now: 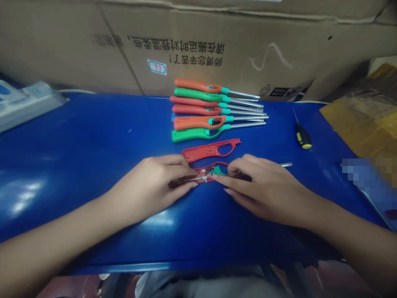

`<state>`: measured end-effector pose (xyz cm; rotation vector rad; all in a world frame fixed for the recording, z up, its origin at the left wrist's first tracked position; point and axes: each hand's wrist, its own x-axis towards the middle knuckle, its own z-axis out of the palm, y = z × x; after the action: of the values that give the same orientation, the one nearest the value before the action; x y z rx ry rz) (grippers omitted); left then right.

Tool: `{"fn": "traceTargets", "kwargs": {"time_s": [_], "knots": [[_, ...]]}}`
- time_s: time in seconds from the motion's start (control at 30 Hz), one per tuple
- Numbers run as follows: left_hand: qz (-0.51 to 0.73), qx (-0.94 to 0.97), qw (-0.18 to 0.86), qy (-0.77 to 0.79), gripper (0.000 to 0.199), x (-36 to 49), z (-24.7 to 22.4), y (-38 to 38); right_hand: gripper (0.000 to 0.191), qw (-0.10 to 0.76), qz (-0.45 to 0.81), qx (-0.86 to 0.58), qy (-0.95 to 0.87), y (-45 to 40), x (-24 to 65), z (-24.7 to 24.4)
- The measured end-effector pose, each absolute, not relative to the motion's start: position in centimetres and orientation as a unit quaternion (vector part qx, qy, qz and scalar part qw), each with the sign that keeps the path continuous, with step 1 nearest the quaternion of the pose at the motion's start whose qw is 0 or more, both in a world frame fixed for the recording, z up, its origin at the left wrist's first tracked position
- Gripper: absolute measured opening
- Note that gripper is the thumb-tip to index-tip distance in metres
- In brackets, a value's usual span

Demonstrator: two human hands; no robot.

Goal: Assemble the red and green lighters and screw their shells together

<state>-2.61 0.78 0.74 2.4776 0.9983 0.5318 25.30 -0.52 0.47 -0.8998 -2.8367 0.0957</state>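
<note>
Forearms [62, 244] reach in from both lower corners and meet over the middle of the blue table [93, 136], nearer its front edge than its back edge; the left hand [151, 186] and right hand [263, 188] both close narrowly on an open red lighter shell [204, 178], which lies flat between them; the left fingertips [192, 186] grip it near a dark end piece [180, 181], and the right fingertips [217, 176] press just beside a green trigger [218, 170]; small metal parts [204, 178] sit in the shell, though they are too small to make out well; a thin metal tube [287, 164] shows just past the right hand; a second red shell half [211, 150] lies just behind the hands; six finished lighters [198, 122], orange, green and red, lie side by side toward the back edge, tips pointing right; a screwdriver [302, 135] with a yellow-and-black handle lies near the right edge; a blue-and-white packet [27, 103] sits at the back left corner; brown packaging [359, 120] covers the back right corner; a cardboard box [186, 49] stands behind the table, its printing upside down.
</note>
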Motion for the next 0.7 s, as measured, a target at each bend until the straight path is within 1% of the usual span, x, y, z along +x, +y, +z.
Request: {"fn": "traceTargets", "kwargs": {"time_s": [0.1, 0.33, 0.7], "knots": [[0.197, 0.886, 0.208, 0.365, 0.018, -2.64, 0.80, 0.84, 0.037, 0.072, 0.027, -0.303, -0.950, -0.38, 25.29, 0.45], [0.197, 0.881, 0.235, 0.361, 0.018, -2.62, 1.09, 1.00, 0.033, 0.102, 0.034, -0.303, -0.947, 0.00, 25.64, 0.15], [0.200, 0.867, 0.255, 0.378, 0.015, -2.53, 1.16, 1.23, 0.034, 0.128, 0.049, -0.313, -0.940, 0.49, 25.46, 0.01]]}}
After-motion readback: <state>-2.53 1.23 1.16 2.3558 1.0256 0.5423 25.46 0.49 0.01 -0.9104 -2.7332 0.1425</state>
